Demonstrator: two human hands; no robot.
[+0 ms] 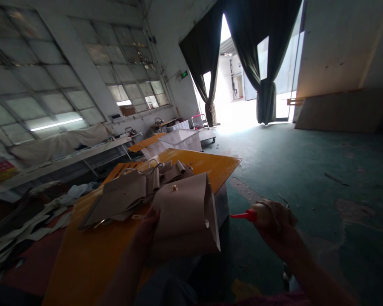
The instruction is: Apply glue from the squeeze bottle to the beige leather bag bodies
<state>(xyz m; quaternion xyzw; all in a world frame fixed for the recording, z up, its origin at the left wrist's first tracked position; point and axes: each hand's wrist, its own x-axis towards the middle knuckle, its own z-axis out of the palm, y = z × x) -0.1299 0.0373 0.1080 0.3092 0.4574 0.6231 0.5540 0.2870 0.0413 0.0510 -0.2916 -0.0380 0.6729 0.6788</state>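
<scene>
My left hand [148, 229] grips the left side of a taupe handbag body [181, 212], tilted above the table's near right corner. A small gold-coloured clasp [174, 188] sits near its top edge, and its open side faces right. To the right, over the floor, my right hand [281, 229] is wrapped round a squeeze bottle [261, 213] with a red nozzle [242, 215]. A crumpled cloth covers part of that bottle. The nozzle points left toward the bag, apart from it. More taupe bag pieces [121, 195] lie piled on the table behind the held one.
The yellow-orange table [95, 259] stretches below and left of the bag. Beyond it stand white plastic bins [181, 138] and a trolley [207, 135]. Material scraps [44, 221] lie at left. The green floor [274, 170] runs to a curtained doorway [236, 85].
</scene>
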